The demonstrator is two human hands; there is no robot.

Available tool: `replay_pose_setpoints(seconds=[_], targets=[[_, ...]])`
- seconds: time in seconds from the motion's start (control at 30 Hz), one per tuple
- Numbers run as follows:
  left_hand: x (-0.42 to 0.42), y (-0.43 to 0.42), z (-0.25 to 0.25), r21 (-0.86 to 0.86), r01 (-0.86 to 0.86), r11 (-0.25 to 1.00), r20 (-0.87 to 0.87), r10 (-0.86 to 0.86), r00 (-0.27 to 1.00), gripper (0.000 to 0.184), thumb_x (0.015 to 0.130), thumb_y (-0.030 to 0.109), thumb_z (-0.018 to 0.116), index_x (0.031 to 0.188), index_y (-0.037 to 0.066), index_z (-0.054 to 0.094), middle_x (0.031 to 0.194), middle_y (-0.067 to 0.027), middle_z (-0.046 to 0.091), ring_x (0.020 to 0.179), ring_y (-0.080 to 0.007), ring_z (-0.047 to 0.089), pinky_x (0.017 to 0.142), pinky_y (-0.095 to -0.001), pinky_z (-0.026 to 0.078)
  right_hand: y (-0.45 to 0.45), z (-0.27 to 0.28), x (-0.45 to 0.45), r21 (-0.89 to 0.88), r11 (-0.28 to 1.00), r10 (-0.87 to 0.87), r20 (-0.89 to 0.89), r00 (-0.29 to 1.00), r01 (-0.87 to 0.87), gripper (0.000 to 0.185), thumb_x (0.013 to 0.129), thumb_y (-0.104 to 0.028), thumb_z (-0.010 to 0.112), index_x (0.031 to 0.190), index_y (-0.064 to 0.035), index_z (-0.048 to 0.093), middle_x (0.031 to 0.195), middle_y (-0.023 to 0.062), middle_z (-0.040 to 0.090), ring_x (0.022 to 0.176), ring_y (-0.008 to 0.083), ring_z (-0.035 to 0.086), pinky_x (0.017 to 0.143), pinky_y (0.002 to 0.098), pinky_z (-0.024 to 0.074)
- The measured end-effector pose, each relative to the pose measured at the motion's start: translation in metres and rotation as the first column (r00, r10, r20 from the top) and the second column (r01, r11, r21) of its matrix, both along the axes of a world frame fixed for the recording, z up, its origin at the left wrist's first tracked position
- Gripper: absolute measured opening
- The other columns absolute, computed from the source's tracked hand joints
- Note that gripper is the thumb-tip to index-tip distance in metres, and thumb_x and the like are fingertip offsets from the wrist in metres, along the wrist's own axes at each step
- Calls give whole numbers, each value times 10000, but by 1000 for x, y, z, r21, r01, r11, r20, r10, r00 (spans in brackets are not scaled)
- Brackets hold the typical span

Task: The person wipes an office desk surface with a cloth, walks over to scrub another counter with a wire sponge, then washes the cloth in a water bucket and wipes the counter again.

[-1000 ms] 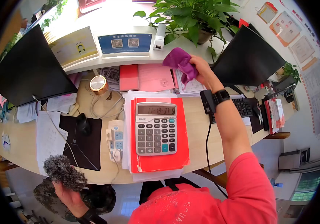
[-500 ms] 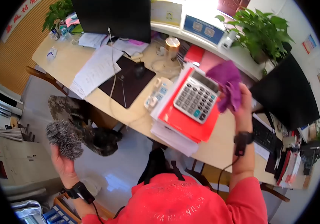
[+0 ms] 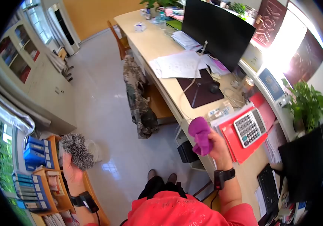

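Observation:
In my left hand (image 3: 72, 172), on the left over the floor, is a grey, black-and-white speckled fluffy bundle (image 3: 77, 150); its exact kind I cannot make out. The fingers are mostly hidden behind it. My right hand (image 3: 218, 150) grips a crumpled purple cloth (image 3: 201, 136) just above the desk's front edge. Close to the right of that hand, a white calculator (image 3: 250, 127) lies on a red folder (image 3: 233, 145) atop a stack of papers.
A long desk (image 3: 137, 27) carries a monitor (image 3: 218, 34), a mouse pad (image 3: 195, 97) and papers (image 3: 176, 66). A camouflage jacket (image 3: 137, 100) hangs over a chair. Blue binders (image 3: 37, 150) fill a wooden shelf at left. A transparent bin (image 3: 93, 150) stands on the floor beside it.
My view has swung left, bringing the shelf and window in. The right hand with the purple cloth has moved off the calculator to the desk's front edge. Both hands keep their holds.

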State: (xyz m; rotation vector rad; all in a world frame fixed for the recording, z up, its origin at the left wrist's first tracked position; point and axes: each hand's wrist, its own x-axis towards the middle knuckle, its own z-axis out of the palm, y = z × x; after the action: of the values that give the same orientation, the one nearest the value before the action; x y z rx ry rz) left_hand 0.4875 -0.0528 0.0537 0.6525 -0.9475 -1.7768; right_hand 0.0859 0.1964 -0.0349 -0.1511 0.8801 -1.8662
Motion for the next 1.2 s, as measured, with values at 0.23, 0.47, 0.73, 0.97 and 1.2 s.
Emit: replay_pose_setpoints(seconds=[0.23,0.47,0.73,0.97,1.2], targets=[[87,1,-24,44,-155,987,30,154,988,398,840,160,491,1209,31,417,1145,-88,512,1034,-223,497,883,-385,411,-85,-63,71,339,918,343,-422,839,-205,421,759,2,391,1170,-20,486,956,126,579,773,150,566,647,287,489],[218,-8,-30,114,-471,875,63,467,882,369,884,159,420,1235,51,386,1198,-103,471,1059,-251,479,904,-420,394,-181,-117,178,576,817,575,-815,-73,-3,374,692,3,484,1052,-45,571,1067,141,558,969,314,497,864,356,397],[334,19,-46,174,-609,774,164,587,792,396,862,165,466,1230,37,392,1184,-92,479,1078,-230,463,907,-394,385,-314,-167,323,601,792,572,-792,-214,-107,384,659,-25,533,1039,-45,587,985,174,582,889,320,543,814,361,425],[384,48,-90,335,-756,562,44,792,609,428,832,150,522,1221,24,396,1188,-92,483,1071,-237,469,930,-384,369,-432,-225,441,603,752,618,-785,-33,-267,351,656,-26,544,1004,-6,593,871,178,620,764,276,609,709,335,470],[385,41,-113,416,-775,475,-65,866,496,393,835,146,518,1191,12,419,1154,-97,509,1048,-227,491,923,-373,384,-517,-234,532,664,587,773,-630,77,-463,425,680,43,542,1099,88,492,886,151,600,763,202,594,654,290,481]])
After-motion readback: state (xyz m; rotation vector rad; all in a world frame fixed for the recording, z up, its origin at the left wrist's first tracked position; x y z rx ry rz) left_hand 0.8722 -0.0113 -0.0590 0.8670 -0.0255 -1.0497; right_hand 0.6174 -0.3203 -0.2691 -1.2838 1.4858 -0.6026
